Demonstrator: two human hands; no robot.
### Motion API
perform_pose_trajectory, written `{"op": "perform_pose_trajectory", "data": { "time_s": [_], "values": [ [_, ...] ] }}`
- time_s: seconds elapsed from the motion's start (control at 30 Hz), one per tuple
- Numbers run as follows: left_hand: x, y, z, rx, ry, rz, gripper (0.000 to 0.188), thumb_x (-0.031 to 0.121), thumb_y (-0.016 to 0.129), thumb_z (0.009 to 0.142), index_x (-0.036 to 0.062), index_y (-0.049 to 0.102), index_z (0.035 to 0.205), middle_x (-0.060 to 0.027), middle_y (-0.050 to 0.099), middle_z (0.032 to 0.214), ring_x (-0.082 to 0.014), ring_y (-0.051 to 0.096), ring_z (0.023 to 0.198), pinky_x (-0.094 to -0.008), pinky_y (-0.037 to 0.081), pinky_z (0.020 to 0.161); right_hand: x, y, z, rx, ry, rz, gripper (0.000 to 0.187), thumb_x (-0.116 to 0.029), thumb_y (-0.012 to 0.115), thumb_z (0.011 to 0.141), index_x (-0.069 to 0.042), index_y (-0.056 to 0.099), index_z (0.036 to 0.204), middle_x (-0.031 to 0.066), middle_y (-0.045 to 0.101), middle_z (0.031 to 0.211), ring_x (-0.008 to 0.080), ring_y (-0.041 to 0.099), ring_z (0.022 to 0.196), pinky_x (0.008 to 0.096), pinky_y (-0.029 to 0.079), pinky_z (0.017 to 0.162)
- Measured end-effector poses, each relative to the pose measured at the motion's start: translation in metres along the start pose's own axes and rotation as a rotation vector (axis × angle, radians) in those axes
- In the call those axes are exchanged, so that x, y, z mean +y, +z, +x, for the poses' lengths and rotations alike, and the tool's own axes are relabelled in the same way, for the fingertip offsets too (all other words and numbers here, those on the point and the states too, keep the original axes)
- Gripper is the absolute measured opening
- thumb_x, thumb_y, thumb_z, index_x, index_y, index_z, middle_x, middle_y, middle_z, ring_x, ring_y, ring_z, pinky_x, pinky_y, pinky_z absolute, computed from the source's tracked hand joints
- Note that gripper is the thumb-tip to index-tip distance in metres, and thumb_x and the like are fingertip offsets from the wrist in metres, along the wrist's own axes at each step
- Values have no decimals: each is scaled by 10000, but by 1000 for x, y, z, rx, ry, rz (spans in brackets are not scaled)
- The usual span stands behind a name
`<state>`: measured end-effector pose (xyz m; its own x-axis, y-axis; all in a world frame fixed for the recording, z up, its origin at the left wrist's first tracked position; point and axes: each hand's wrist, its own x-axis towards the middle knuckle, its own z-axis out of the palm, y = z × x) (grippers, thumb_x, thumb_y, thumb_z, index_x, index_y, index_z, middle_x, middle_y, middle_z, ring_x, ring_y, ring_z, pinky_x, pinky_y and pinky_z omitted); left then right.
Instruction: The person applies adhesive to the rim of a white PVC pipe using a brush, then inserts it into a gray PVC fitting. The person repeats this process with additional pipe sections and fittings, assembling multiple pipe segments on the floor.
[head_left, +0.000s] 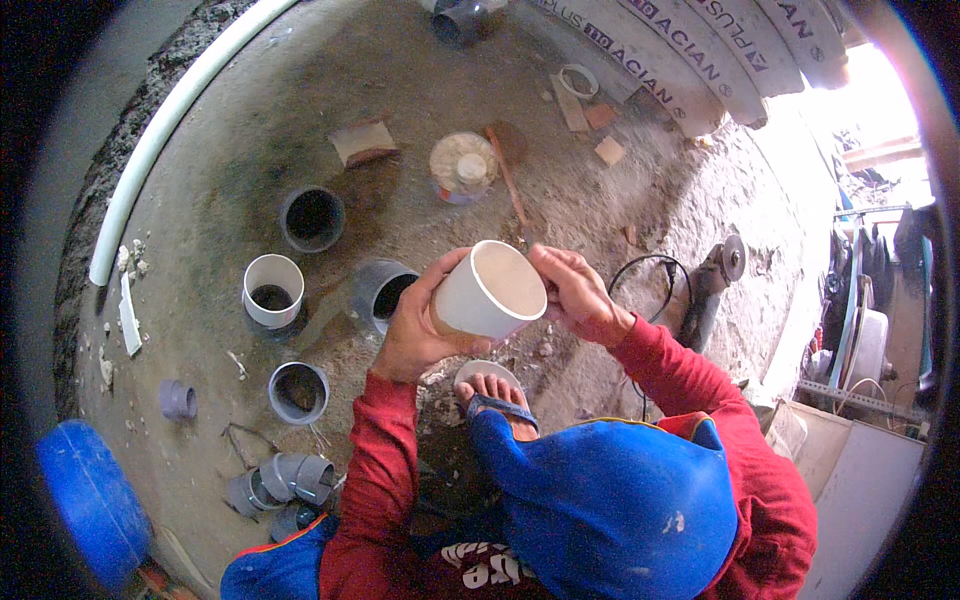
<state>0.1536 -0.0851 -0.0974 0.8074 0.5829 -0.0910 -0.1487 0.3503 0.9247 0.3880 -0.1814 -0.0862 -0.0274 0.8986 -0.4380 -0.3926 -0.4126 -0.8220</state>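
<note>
My left hand (408, 328) is wrapped round a short white plastic pipe piece (462, 303), holding it tilted above the floor with one round end up. At the right of its rim, my right hand (580, 293) has its fingers bent and pinched together; whether they grip the rim or something small is hidden. Just left of the held piece stands a grey pipe socket (366, 292), partly behind my left hand. Farther left are a white-topped pipe piece (273, 276), a dark grey one (312, 219) and a lighter grey one (298, 393), all standing with their openings up.
An angle grinder (712, 285) with a black cable (655, 260) lies to the right. Ahead are a round tub (463, 165) and a thin stick (508, 180). Long wrapped pipes (640, 60) lie far right. A blue drum (92, 500) and grey elbow fittings (296, 477) are at lower left.
</note>
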Motion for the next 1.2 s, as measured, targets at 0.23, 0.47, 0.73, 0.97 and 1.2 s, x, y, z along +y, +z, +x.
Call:
{"op": "perform_pose_trajectory", "data": {
  "time_s": [0.23,0.47,0.73,0.97,1.2],
  "values": [
    [-1,3,-4,-34,-32,-29,995,100,959,644,9,446,1492,-111,571,1421,-202,534,1322,-366,431,1116,-3,5,0,161,-267,-548,340,-338,551,1065,-55,577,879,37,540,719,146,513,607,325,415,545],
    [-16,28,4,452,20,-125,803,94,882,797,-5,422,1447,-147,607,1340,-223,606,1205,-367,482,1058,-2,0,10,365,-327,-826,302,-250,584,1018,7,598,860,167,566,730,257,568,662,404,453,623],
    [-31,35,3,485,-170,-713,298,303,653,1016,89,649,1223,-54,706,1209,-199,667,1121,-418,521,976,21,-9,14,472,-109,-563,365,-284,545,1061,-6,594,829,106,544,676,182,535,627,377,448,593],
    [-39,53,9,688,-82,-316,290,163,675,1008,-29,604,1214,-103,714,1113,-154,690,962,-316,564,831,7,7,10,395,-401,-638,335,-259,572,1065,21,615,885,58,604,755,129,524,725,349,459,643],
    [-49,73,1,714,344,503,117,49,686,973,-15,652,1065,-101,736,973,-150,702,856,-292,564,765,20,4,17,470,-202,-234,402,-356,543,1072,22,678,1081,33,674,880,127,607,761,312,505,666]
  ]
}}
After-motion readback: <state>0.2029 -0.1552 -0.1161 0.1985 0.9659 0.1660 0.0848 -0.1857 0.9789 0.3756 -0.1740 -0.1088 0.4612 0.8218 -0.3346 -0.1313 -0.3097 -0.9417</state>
